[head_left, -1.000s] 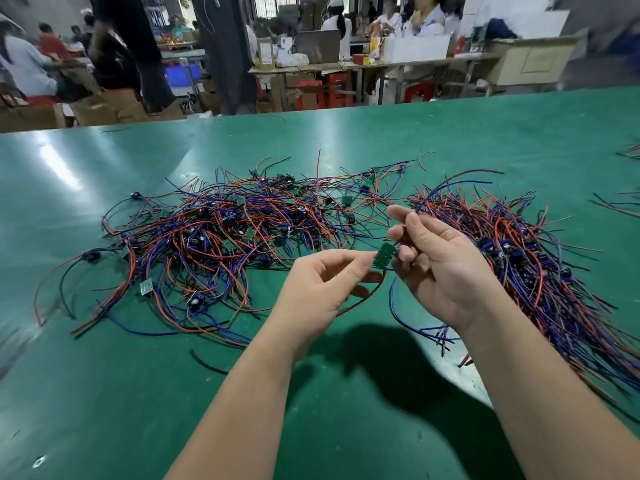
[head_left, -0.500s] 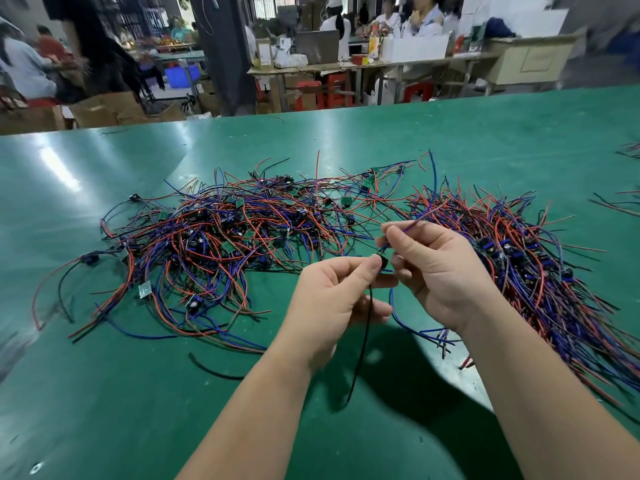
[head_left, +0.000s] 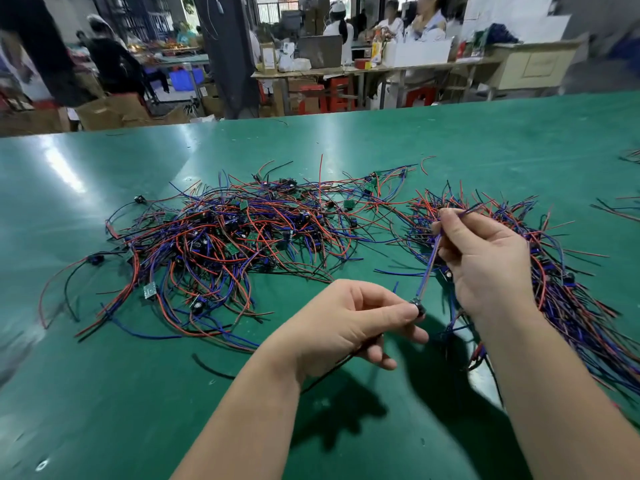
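1. While the left hand pinched a black component above the tabletop, the right hand gripped its wire taut.
2. Harder pulling risked tearing the wire loose or snagging the right pile.

This is an electronics assembly workshop, a factory floor given to handwork. A broad green-topped work table carries 2 tangled heaps of thin red, blue and black wire leads. The large left heap is dotted with small green circuit boards, and the right heap lies just beside it. A left hand and a right hand hold 1 blue-and-red wire lead with a small black round part between them. Behind the table stand a long pale workbench loaded with boxes and bottles, red plastic stools, brown cardboard cartons and a blue plastic crate. Several people in white coats and caps are at that bench.
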`<state>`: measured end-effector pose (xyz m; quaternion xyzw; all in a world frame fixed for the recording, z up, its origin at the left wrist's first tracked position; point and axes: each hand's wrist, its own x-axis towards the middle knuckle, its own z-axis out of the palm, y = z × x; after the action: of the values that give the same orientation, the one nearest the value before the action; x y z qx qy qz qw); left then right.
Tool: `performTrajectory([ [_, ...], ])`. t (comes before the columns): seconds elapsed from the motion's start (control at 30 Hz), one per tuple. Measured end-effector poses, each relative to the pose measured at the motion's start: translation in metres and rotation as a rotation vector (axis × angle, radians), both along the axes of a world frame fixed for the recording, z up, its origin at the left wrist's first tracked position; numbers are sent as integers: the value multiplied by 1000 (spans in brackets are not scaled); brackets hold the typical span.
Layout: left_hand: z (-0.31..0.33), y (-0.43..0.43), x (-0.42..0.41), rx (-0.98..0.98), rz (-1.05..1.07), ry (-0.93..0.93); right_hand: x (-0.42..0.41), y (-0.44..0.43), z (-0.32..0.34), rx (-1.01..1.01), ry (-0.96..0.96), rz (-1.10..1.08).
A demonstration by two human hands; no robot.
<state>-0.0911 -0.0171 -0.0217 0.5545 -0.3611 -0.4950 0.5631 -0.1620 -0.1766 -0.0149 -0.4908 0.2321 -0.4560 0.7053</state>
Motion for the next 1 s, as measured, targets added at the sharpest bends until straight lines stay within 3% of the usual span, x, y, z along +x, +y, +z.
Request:
performTrajectory([
  [0.27,-1,6,3,26,-56,-123,-3,0,3,72,-57,-12],
  [0.43,3,7,1,-125,-115,113,5,-1,-2,187,131,210],
  [0.53,6,8,11,-303,-59,342,5,4,-8,3,374,384],
  [0.63,8,9,17,-447,48,470,2,14,-15,-286,485,692],
  [0.7,9,7,18,-481,236,496,2,22,-13,-390,452,775],
  [0.8,4,0,21,-413,599,469,7,31,-11,-353,296,657],
  [1.0,-6,-16,3,-493,690,184,11,38,-10,-27,26,588],
])
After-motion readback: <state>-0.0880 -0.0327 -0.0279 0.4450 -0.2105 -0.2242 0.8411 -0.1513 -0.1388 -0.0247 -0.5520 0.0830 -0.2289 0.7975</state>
